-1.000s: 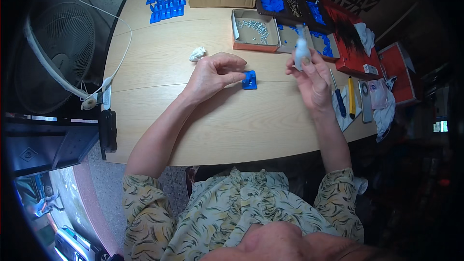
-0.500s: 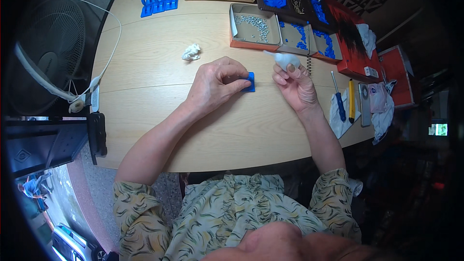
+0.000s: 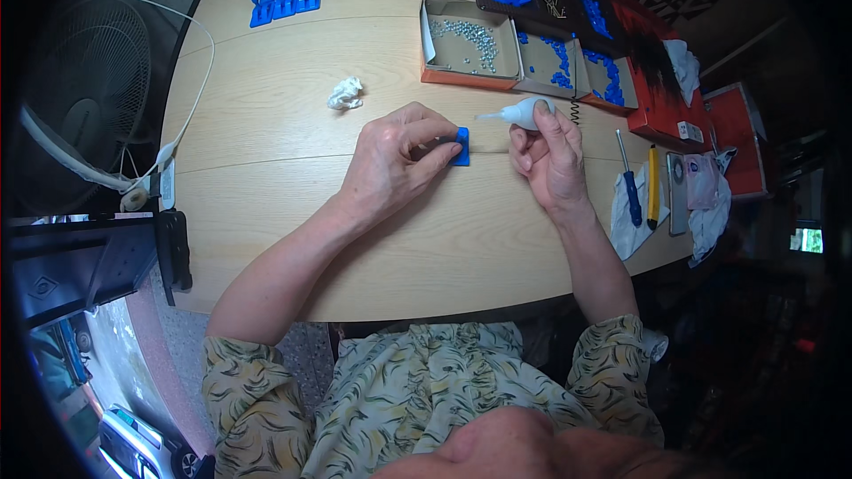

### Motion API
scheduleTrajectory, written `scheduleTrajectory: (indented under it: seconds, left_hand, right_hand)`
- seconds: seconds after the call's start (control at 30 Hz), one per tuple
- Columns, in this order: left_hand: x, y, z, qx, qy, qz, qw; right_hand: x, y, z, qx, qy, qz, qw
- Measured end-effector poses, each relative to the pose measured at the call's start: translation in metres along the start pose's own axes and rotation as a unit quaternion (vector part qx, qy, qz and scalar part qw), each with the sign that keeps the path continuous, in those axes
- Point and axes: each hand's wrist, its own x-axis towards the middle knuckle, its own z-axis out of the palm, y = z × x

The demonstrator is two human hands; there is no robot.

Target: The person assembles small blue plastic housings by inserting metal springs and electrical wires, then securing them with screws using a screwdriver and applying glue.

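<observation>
I see the pale wooden table (image 3: 266,204) with the left hand (image 3: 390,164) near its middle, pinning a small blue plastic block (image 3: 461,146) on the top. Just right, the right hand (image 3: 548,160) holds a small white squeeze bottle (image 3: 524,113), nozzle toward the block. Behind them sits an open cardboard tray of small metal screws (image 3: 470,40); a crumpled white paper wad (image 3: 345,93) lies behind-left. Far right lie a blue-handled screwdriver (image 3: 629,188) and a yellow utility knife (image 3: 653,188).

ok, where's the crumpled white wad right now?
Head view: the crumpled white wad lies on the wooden table, up and left of the left hand, apart from it.
</observation>
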Motion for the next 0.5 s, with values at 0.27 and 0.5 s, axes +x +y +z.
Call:
scheduleTrajectory:
  seconds: [0.27, 0.5]
  left_hand:
    - [0.002, -0.006, 0.008, 0.062, 0.017, 0.028, 0.998]
    - [0.003, -0.003, 0.009, 0.08, 0.031, 0.041, 0.995]
  right_hand:
    - [0.0, 0.004, 0.005, 0.024, -0.003, -0.008, 1.0]
    - [0.0, 0.008, 0.009, 0.061, 0.002, -0.002, 0.998]
